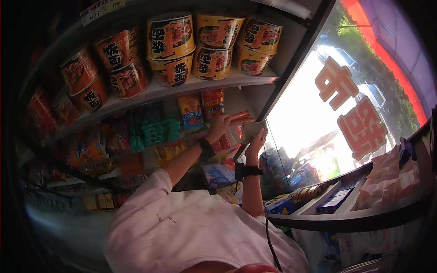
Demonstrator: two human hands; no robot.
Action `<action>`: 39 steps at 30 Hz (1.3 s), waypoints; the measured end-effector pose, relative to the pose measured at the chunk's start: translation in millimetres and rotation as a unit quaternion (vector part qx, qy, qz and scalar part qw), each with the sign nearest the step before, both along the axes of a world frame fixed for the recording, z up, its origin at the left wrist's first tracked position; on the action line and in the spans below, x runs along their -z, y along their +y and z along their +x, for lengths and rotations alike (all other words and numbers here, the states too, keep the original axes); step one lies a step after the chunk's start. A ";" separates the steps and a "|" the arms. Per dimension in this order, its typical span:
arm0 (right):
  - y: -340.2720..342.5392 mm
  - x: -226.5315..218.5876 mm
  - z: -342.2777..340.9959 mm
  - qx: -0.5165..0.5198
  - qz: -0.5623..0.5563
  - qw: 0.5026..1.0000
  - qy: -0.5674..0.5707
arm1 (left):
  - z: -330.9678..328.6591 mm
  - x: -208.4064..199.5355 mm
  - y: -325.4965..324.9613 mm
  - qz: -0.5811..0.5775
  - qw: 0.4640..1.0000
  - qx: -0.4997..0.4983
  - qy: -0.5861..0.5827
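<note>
My left hand (220, 127) reaches to the right end of the lower shelf, its fingers closed around reddish stick-shaped packs (239, 118). Close beside it, my right hand (257, 141) grips a pale grey-beige, cloth-like thing (251, 131) whose exact kind I cannot make out. More pink-red packs (231, 138) lie just below the two hands, partly hidden by them. Behind my left hand stand a blue-and-yellow snack bag (190, 112) and a red-and-yellow bag (212, 100). Both wrists wear black bands.
Stacked instant noodle tubs (170, 38) fill the shelf above. Green packs (157, 130) lie left of my hands. A dark shelf post (297, 57) and a bright window stand to the right. Below the window, a curved shelf (364, 221) holds boxes and pink packages (387, 179).
</note>
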State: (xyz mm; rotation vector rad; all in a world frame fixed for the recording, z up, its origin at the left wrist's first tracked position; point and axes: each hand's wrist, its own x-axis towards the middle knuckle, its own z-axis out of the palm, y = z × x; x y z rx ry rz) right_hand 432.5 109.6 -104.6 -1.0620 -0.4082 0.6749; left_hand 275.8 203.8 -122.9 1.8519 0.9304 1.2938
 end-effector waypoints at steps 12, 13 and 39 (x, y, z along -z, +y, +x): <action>11.3 16.5 7.6 -0.027 -0.010 0.999 0.019 | -4.3 -6.9 11.6 0.055 0.984 -0.014 0.168; 14.9 25.7 14.4 -0.020 -0.010 1.000 0.019 | -0.7 -17.1 7.1 0.080 0.967 -0.036 0.240; -47.2 115.9 -170.2 -0.263 -0.021 0.965 0.008 | -278.3 71.2 -154.8 -0.373 0.880 0.238 0.171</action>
